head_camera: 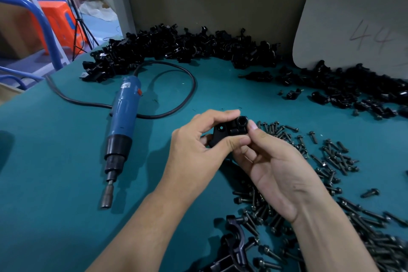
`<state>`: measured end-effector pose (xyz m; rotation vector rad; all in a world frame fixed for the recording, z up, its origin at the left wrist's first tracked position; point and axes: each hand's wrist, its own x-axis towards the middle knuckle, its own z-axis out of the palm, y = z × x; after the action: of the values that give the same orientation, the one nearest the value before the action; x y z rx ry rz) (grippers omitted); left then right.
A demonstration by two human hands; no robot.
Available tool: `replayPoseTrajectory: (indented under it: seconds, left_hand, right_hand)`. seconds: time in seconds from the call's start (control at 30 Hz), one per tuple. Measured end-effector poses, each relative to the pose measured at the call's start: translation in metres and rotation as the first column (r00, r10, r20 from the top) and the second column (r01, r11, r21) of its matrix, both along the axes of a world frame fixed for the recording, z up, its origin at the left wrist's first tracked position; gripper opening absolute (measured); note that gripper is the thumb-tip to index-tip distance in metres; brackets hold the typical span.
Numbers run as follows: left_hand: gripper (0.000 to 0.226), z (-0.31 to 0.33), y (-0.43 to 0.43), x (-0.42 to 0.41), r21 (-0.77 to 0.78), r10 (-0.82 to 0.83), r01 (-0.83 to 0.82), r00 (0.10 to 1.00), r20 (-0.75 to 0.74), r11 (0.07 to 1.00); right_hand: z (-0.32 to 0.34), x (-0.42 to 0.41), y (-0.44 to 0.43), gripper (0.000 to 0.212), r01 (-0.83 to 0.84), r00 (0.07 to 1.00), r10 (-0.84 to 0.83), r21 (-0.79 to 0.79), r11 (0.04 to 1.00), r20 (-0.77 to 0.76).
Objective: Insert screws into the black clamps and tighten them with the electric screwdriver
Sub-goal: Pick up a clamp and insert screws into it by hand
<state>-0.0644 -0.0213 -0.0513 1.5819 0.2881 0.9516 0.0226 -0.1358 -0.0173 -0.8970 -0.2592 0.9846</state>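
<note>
1. Our two hands are together in the middle of the frame, both holding one clamp (225, 132). The left hand (198, 146) pinches its left side with thumb and fingers. The right hand (273, 170) pinches its right end.
2. A round black bit (241, 120) with a hole sits at the clamp's top right, next to the right thumb. It may be a screw head, but we cannot tell.
3. We think this step is putting the screw in. The left hand should hold the clamp tight so it does not wobble.
4. We should keep the screw straight in its hole. If it leans, it may jam. A few turns with our fingers first will help it catch.
5. More screws (331, 161) lie right of the hands and down to the lower right corner. The right hand can reach one fast if this one drops.
6. The screwdriver (122, 121) lies on the table (55, 172), left of the hands, with its tip toward the bottom edge. No hand touches it. We pick it up only when the screw sits well.
7. Its cord (189, 95) loops above the hands. We should lift the tool with care so the cord does not drag things.
8. Other clamps (187, 48) are heaped along the top of the frame.
</note>
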Motion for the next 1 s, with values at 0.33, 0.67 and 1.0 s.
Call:
replayPoseTrajectory:
  seconds: [0.33, 0.67, 1.0]
  left_hand:
    - [0.038, 0.003, -0.004, -0.001, 0.117, -0.037, 0.042, 0.998, -0.044, 0.992]
    - [0.047, 0.009, -0.009, 0.002, -0.031, -0.134, 0.135, 0.991, 0.033, 0.990]
    - [0.033, 0.009, -0.009, 0.001, 0.048, -0.140, 0.140, 0.990, -0.011, 0.989]
  right_hand:
    - [0.002, 0.000, -0.001, 0.014, -0.024, 1.000, 0.024, -0.029, 0.999, -0.004]
    - [0.003, 0.000, 0.000, 0.012, 0.019, 0.998, -0.023, -0.072, 0.997, -0.057]
    - [-0.001, 0.004, -0.003, 0.010, -0.059, 0.995, 0.058, -0.014, 0.998, -0.082]
